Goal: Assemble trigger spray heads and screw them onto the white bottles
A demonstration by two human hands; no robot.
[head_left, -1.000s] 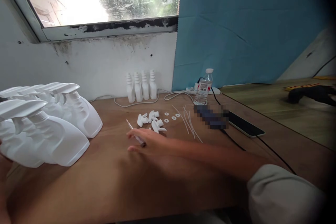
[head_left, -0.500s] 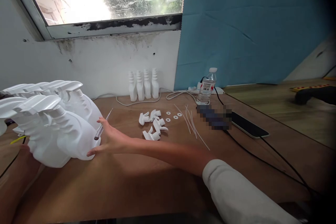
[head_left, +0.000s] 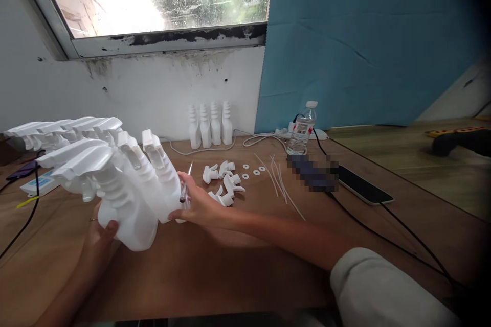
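Observation:
A group of white spray bottles point(head_left: 134, 214) is squeezed between my two hands, low over the table and tilted. My left hand point(head_left: 98, 235) is closed on the near bottle's lower side, thumb showing, other fingers partly hidden. On the other side my right hand point(head_left: 201, 205) presses the far end of the group. It also keeps a slim screwdriver point(head_left: 184, 189) with a clear handle against the fingers, tip upward. Behind the group stands another row of spray bottles with white trigger heads point(head_left: 90, 123). Loose white trigger heads point(head_left: 229, 182) lie right of my right hand.
Several bottles without trigger heads point(head_left: 216, 125) stand against the wall. White washers point(head_left: 256, 172) and thin tubes point(head_left: 282, 181) lie mid-table. Farther right are a water bottle point(head_left: 302, 130), a phone point(head_left: 364, 184) and cables. A power strip point(head_left: 40, 184) is at left.
Both hands have moved right, bringing the front group of bottles along, apart from the rear row. The bottles have turned and spread, and the power strip now shows at left.

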